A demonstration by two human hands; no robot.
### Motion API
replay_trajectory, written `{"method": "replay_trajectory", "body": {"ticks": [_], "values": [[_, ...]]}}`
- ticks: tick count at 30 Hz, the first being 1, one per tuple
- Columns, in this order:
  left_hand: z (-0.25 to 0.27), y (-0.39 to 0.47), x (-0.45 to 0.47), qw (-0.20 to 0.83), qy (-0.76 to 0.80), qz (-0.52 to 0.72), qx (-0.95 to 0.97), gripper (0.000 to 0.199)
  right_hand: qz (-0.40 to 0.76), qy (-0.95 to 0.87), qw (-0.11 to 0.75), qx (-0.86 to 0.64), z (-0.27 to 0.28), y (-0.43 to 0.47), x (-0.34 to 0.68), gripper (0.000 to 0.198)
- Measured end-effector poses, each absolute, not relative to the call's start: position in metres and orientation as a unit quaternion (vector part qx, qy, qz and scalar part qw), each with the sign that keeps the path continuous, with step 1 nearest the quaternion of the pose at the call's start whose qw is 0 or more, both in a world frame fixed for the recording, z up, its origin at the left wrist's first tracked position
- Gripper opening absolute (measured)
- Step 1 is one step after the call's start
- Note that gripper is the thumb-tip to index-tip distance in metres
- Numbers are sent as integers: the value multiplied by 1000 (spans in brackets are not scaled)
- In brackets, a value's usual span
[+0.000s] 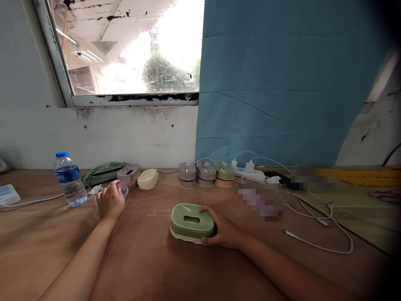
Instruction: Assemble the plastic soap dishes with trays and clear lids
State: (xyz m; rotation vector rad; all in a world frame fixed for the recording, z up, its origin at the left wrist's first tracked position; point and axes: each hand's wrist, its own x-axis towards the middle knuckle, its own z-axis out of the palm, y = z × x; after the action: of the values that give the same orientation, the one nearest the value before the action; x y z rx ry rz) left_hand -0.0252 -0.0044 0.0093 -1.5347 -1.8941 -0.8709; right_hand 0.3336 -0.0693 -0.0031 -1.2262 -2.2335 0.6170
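My right hand (224, 230) grips the right end of a green oval box (175, 225), thumb low at the front and fingers over the top edge. This box has a slot in its lid, like a tissue box, and a cream rim at its base; it is on or just above the table. Farther left, my left hand (111, 200) has its fingers bent around a clear plastic piece (125, 191), mostly hidden by the hand. Just behind that hand stands a grey-and-brown slotted box (133, 173). A stack of cream oval plates (148, 179) lies beside it.
A water bottle (69, 179) stands left, before a green pouch (100, 172). At the wall are grey boxes (187, 175), a green-and-brown box (224, 173) and a power strip (253, 173). White cables (332, 251) cross the right side, near a blurred object (260, 202).
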Motion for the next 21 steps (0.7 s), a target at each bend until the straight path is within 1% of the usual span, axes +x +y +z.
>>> {"method": "replay_trajectory", "body": {"ticks": [4, 8, 14, 16, 18, 20, 21], "values": [[13, -8, -20, 290, -674, -375, -566, 26, 232, -812, 255, -470, -2, -71, 332, 61], [16, -12, -15, 302, -649, -441, -541, 25, 213, -828, 243, -459, -2, -72, 331, 56], [19, -20, -2, 266, -588, -557, -522, 19, 201, -849, 224, -435, 2, -72, 334, 50], [22, -26, 11, 227, -547, -611, -525, 18, 207, -855, 211, -425, 4, -73, 335, 50], [25, -33, 30, 155, -490, -681, -522, 18, 218, -861, 197, -415, 5, -74, 335, 52], [26, -41, 52, 45, -430, -748, -504, 16, 223, -870, 186, -398, 6, -74, 336, 54], [25, -44, 63, -26, -407, -770, -491, 15, 223, -875, 184, -387, 6, -74, 336, 54]]}}
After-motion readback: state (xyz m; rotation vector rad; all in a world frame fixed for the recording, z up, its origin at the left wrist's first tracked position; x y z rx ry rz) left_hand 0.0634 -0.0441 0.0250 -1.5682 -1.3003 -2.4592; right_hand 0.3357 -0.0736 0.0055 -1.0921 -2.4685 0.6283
